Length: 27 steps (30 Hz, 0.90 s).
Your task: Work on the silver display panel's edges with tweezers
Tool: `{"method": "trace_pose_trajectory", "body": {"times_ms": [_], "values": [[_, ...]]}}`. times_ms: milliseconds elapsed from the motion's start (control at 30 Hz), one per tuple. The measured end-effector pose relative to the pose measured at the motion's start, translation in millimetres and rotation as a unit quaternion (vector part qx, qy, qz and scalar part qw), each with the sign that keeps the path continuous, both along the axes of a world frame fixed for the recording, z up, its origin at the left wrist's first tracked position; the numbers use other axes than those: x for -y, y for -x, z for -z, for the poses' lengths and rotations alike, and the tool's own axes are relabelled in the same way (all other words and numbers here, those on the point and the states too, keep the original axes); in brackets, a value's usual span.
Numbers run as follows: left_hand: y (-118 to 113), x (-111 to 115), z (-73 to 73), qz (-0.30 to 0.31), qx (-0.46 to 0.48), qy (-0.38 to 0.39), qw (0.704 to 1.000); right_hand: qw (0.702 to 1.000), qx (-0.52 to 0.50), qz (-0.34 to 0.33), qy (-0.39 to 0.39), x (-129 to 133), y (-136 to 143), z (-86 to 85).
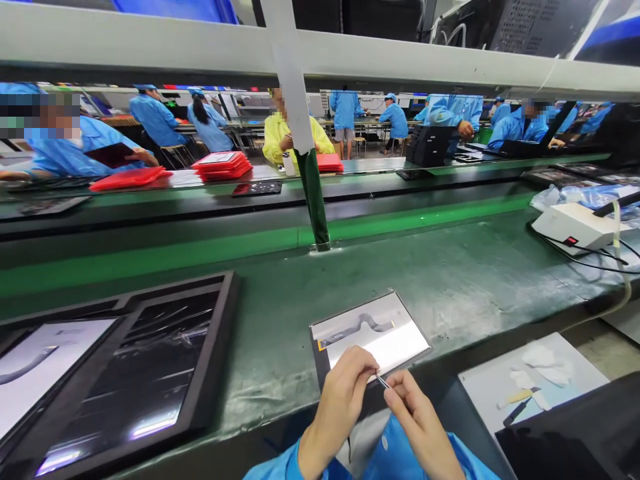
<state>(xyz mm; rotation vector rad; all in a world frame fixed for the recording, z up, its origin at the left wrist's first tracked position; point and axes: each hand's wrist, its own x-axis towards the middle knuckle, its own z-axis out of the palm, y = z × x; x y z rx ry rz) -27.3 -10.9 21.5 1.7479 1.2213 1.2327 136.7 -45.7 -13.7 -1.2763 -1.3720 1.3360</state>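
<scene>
A small display panel (407, 333) with a silvery back and dark border lies on the green work surface in front of me. A dark ribbon cable (363, 323) with an orange end runs across its back. Over the panel's near edge, my left hand (340, 397) has thumb and fingertips pinched together; anything between them is too small to make out. My right hand (420, 417) grips slim metal tweezers (383, 381), whose tip points at the left fingertips.
At left, a black foam tray (229, 313) holds glossy panels. A green post (315, 200) stands mid-bench below a white beam. A white device (575, 227) with cables is at right, above a lower board (487, 380) bearing tools and scraps. Co-workers sit beyond the conveyor, near red sheets (223, 167).
</scene>
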Motion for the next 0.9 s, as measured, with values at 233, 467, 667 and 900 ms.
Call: {"method": "trace_pose_trajectory", "body": {"times_ms": [233,467,667,900], "values": [[44,-2,-8.8,-0.149,-0.057,-0.081,0.984,0.994,0.097,-0.015,-0.046,0,-24,-10.5],[42,14,-23.9,-0.1,-0.095,-0.051,0.989,0.889,0.35,0.204,-0.212,-90,-93,-23.5],[17,29,-16.6,-0.042,-0.077,-0.039,0.995,0.85,0.415,0.206,-0.252,-135,-116,-11.1],[20,27,-10.7,-0.004,-0.059,-0.013,0.998,0.843,0.409,0.173,-0.302,-86,-120,-0.3]]}}
